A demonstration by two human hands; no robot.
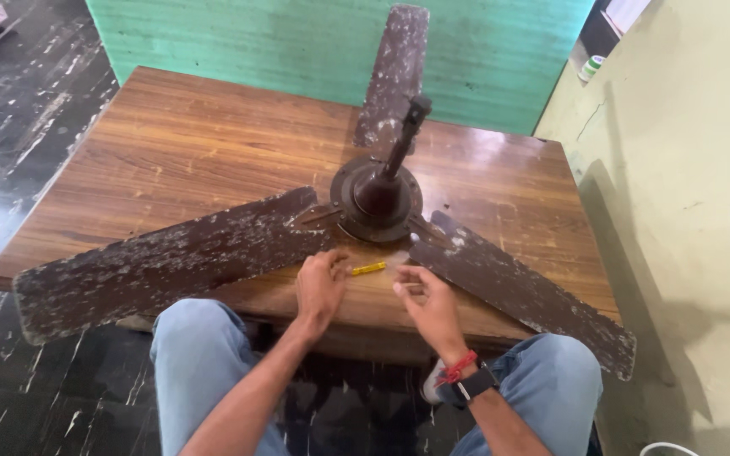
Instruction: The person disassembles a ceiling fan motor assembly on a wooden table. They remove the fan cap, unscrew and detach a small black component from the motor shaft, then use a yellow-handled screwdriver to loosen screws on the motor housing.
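Left hand [321, 285]: your fingers curl loosely, tips touching the yellow tool [369, 268] on the table [171, 152].
Right hand [427, 297]: fingers pinched; possibly holding something small.
Fan [377, 198]: steady it before working the hub.

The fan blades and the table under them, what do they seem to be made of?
The fan blades look like painted sheet metal: thin, flat, dark brown, with the coat flaking off in pale speckles. The table looks like wood or a wood-grain laminate: brown streaked grain with a dull sheen and light scuffs. The pictures cannot settle which.
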